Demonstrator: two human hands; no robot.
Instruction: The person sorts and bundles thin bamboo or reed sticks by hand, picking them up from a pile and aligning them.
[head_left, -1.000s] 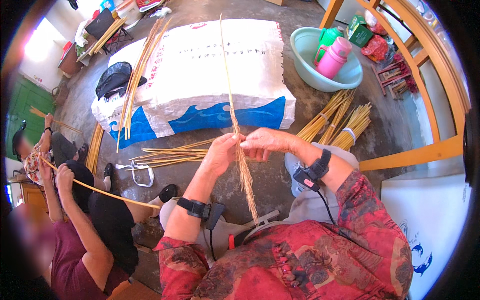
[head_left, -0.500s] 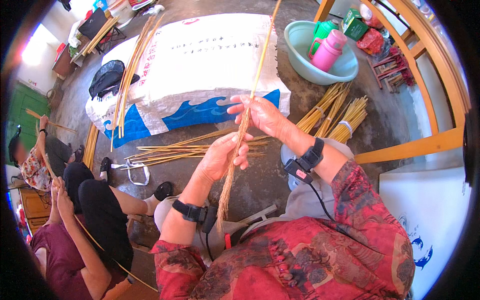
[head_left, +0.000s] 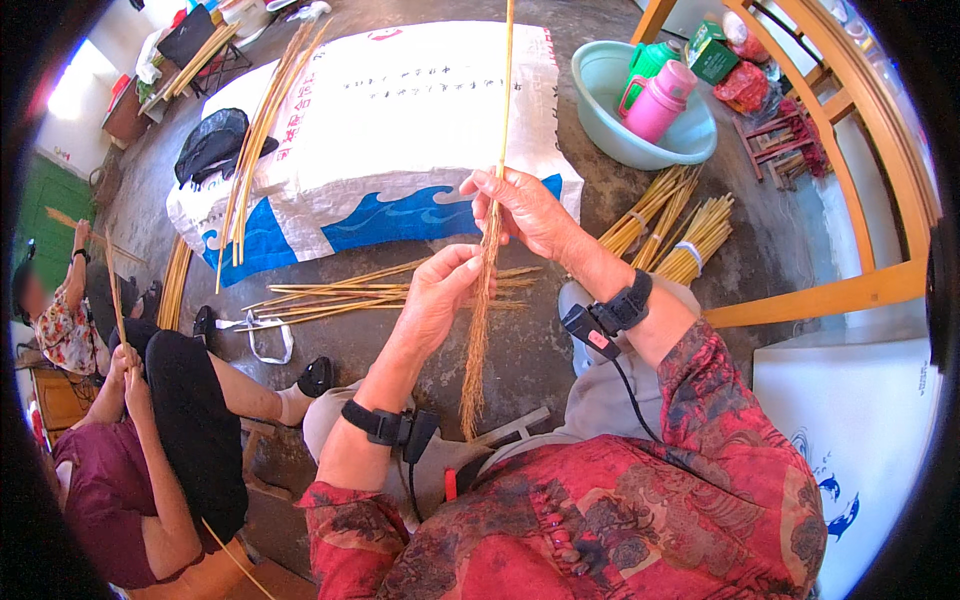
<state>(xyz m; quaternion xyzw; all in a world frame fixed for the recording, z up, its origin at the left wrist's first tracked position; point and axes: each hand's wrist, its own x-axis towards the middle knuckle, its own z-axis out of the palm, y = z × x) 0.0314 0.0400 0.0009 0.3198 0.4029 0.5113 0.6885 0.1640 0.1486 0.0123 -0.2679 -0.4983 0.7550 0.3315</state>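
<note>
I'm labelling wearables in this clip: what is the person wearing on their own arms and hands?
Both hands are bare, no gloves. The left hand has a black strap with a small black box at the wrist. The right hand has a similar black wrist strap with a black box and a thin black cable. Red, dark-patterned sleeves are pushed up the forearms.

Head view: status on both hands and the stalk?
Left hand and right hand both gripping one straw stalk, upright, brushy end hanging down. Loose stalks lie on floor beyond; nothing blocking.
</note>
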